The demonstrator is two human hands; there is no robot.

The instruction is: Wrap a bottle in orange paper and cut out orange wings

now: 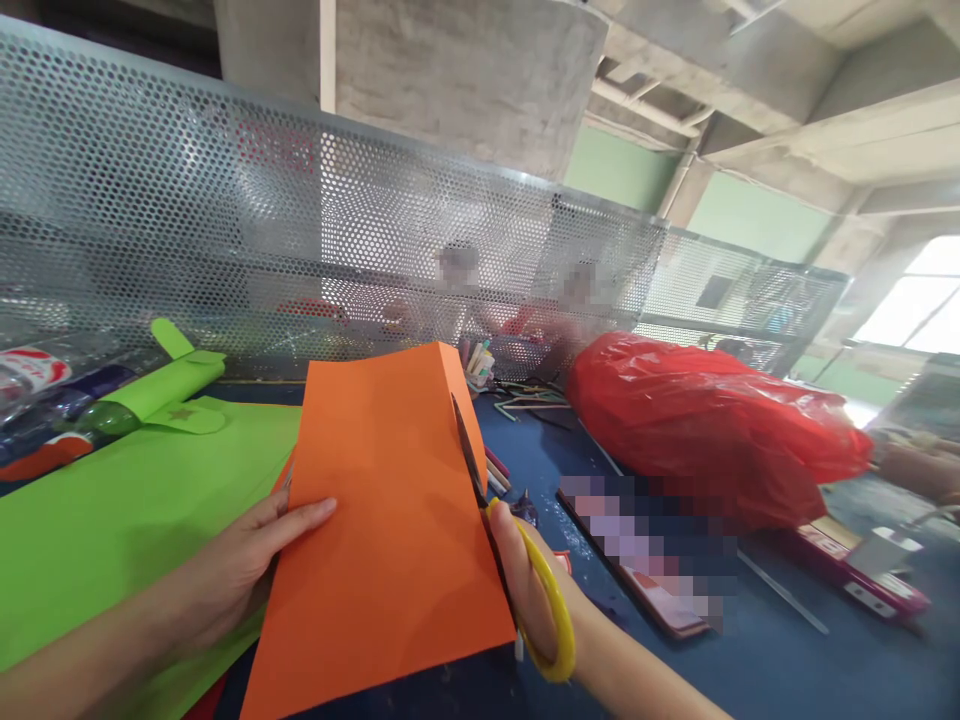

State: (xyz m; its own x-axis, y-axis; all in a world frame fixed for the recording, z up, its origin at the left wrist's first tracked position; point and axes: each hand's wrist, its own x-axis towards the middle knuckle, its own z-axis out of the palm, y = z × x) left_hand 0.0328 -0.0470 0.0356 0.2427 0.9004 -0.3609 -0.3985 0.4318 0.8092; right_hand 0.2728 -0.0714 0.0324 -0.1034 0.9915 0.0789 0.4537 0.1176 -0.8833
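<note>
An orange sheet of paper [390, 500] is held up over the blue table. My left hand [262, 555] pinches its left edge, thumb on top and the other fingers behind. My right hand [521, 575] grips yellow-handled scissors [559, 620], whose dark blades [469, 450] lie along the sheet's right side. To the right of the blades a strip of the orange paper bends away. Partly under the sheet and my left arm is a large green sheet [187, 490]. Some of my right fingers are hidden behind the scissor handle.
A green paper-wrapped bottle [165, 390] and other plastic bottles [67, 400] lie at the left. Marker pens [478, 362] stand behind the paper. A red plastic bag [697, 430], a phone-like slab [637, 560] and a magenta box [855, 575] are at the right. A perforated metal screen [420, 230] backs the table.
</note>
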